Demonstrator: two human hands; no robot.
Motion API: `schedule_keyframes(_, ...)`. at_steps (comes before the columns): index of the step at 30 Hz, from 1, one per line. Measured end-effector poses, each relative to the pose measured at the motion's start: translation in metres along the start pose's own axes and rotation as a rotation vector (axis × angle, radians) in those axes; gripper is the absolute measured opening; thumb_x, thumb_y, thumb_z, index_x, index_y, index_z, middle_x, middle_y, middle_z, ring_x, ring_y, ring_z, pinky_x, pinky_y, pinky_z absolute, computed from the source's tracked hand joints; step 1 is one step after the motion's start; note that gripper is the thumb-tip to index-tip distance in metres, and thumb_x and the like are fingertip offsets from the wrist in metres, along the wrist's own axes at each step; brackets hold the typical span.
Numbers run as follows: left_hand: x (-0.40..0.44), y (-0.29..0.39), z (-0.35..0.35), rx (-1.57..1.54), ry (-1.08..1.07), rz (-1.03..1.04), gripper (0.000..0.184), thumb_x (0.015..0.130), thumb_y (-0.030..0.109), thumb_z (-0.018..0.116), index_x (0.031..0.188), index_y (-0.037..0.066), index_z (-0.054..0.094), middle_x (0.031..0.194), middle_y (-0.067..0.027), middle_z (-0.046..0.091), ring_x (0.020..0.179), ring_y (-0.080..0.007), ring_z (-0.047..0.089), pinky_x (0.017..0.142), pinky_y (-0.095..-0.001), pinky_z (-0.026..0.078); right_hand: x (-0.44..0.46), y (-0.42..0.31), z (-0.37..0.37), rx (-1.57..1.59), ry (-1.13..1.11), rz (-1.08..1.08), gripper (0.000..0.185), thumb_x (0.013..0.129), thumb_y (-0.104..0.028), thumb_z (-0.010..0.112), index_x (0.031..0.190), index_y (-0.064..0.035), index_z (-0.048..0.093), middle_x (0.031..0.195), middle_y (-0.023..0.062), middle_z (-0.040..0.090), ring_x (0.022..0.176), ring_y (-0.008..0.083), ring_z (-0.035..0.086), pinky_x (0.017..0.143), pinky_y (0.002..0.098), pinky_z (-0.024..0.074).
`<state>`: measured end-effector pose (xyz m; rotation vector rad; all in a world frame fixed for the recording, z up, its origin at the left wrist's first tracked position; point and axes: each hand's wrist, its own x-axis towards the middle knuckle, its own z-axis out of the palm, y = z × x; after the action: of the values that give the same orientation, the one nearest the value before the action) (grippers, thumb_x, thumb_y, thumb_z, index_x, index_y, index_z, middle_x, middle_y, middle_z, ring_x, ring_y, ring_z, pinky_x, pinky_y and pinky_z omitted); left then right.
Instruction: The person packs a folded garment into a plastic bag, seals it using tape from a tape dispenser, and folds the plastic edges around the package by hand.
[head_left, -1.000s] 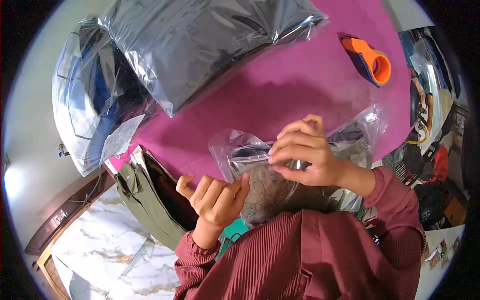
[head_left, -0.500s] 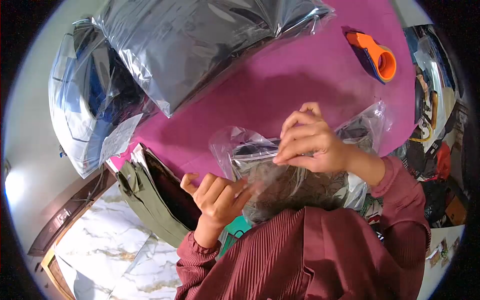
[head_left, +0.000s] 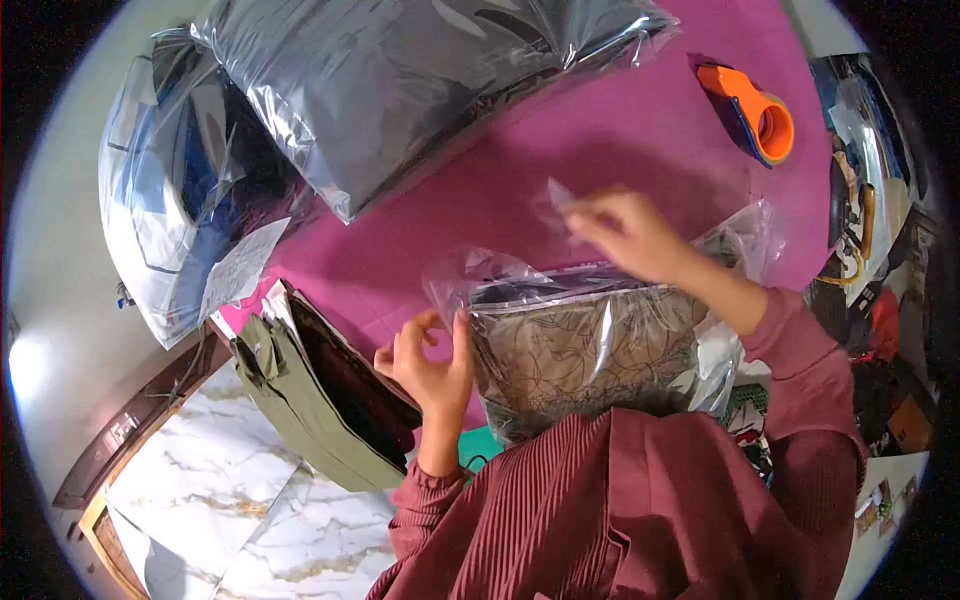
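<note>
A clear plastic bag (head_left: 600,350) lies on the pink surface against my front, with a folded grey-brown patterned cloth showing through it. Its upper edge carries a pale band. My left hand (head_left: 432,365) is at the bag's left edge, fingers loosely curled and thumb apart from them; the thumb tip is at the bag's corner, but I cannot tell if it presses there. Above the bag, my right hand (head_left: 625,235) is raised and blurred. It pinches a small see-through strip (head_left: 562,205), like tape or plastic film.
An orange and blue tape dispenser (head_left: 755,115) lies on the pink surface (head_left: 520,180) at far right. A large plastic-wrapped dark package (head_left: 400,90) fills the back. At left are another wrapped bundle (head_left: 160,200), a paper sheet (head_left: 240,265) and an olive bag (head_left: 310,400).
My right hand has moved up and away from the bag with the clear strip, which was between both hands before. My left hand has shifted slightly right and up to the bag's edge.
</note>
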<state>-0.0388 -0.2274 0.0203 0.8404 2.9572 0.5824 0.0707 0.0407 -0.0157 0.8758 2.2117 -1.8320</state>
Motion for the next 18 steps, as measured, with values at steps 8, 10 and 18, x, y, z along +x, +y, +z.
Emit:
schedule_keyframes(8,0.001,0.012,0.0,-0.046,-0.058,0.021,0.012,0.084,0.02,0.077,0.089,0.009,0.074,0.068,0.0047,0.057,0.062,-0.0097,0.047,0.087,-0.0304,0.032,-0.023,-0.014,0.05,-0.272,-0.471,-0.271,0.066,0.097,-0.063,0.038,0.122,-0.0084,0.067,0.104,0.0045,0.07,0.092,0.0253,0.06,0.092,0.0582,0.0332)
schedule_keyframes(10,-0.004,0.011,-0.002,-0.128,-0.071,0.045,0.011,0.082,0.016,0.076,0.092,0.011,0.076,0.071,0.005,0.057,0.063,-0.0104,0.049,0.087,-0.0316,0.032,-0.037,-0.013,0.057,-0.397,-0.398,-0.398,0.068,0.095,-0.062,0.042,0.13,-0.0071,0.062,0.122,0.0061,0.065,0.106,0.0244,0.055,0.092,0.0522,0.031)
schedule_keyframes(18,-0.036,0.001,-0.013,-0.084,-0.21,0.225,0.016,0.085,0.013,0.07,0.1,0.011,0.077,0.078,0.0023,0.06,0.07,-0.0133,0.051,0.087,-0.0332,0.033,-0.082,-0.006,0.091,-0.518,-0.297,-0.58,0.074,0.087,-0.062,0.05,0.134,-0.0042,0.057,0.135,0.0109,0.058,0.113,0.0267,0.053,0.095,0.0516,0.0296)
